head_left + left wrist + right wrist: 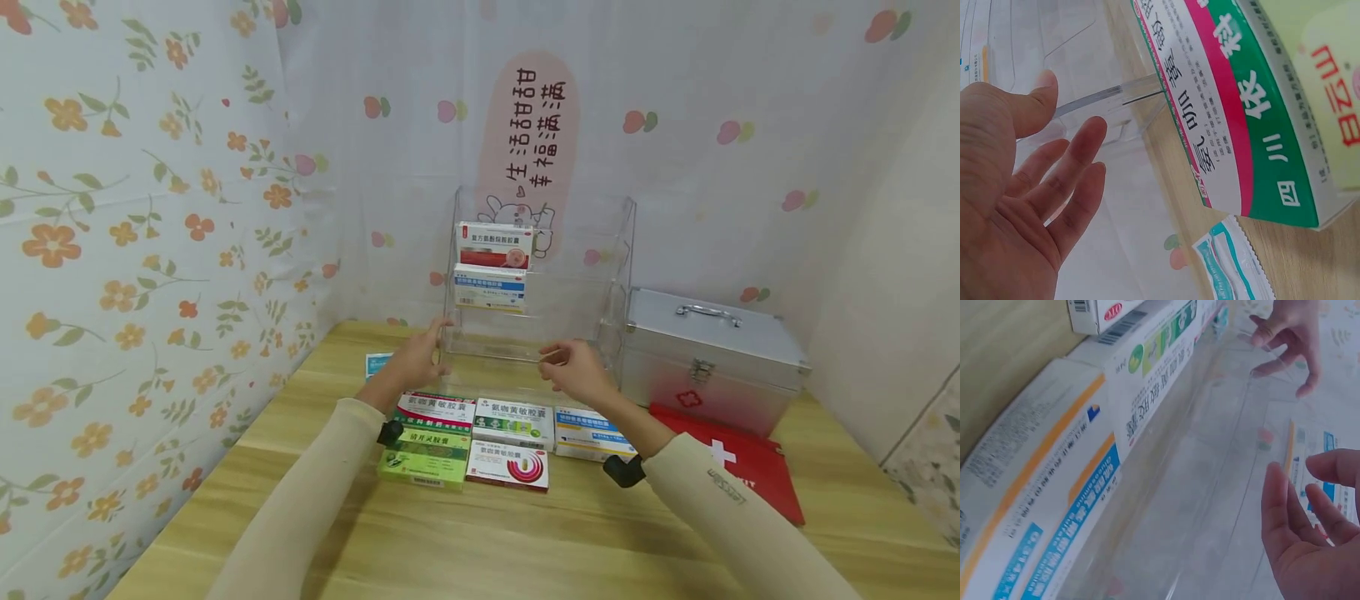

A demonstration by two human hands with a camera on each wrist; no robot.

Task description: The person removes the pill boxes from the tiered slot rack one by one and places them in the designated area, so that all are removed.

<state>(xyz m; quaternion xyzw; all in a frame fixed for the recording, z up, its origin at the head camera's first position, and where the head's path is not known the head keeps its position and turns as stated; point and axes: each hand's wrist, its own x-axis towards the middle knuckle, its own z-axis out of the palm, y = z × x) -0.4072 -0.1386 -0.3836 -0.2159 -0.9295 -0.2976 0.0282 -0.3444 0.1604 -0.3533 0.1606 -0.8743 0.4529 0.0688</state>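
Observation:
A clear stepped display rack [555, 321] stands on the table with two medicine boxes on its left side: a red-and-white box [495, 246] above a blue-and-white box [490, 289]. At the rack's left edge is my left hand [416, 358], thumb and fingers apart beside the clear plastic. My right hand [577, 371] is at the front of a lower shelf, fingers loosely bent. The right wrist view shows a gap between its thumb and fingers, with nothing in it. Below the hands lie a pink-and-green box [1229, 112], a white-and-green box [513, 425] and another blue-and-white box [1041, 481].
In the front row are a lime-green box [423, 460] and a white box with a red ring [507, 465]. A small blue-and-white packet [1232, 259] lies left of the rack. To the right stand a silver metal case [712, 350] and a red first-aid pouch [757, 471]. Patterned curtains hang behind.

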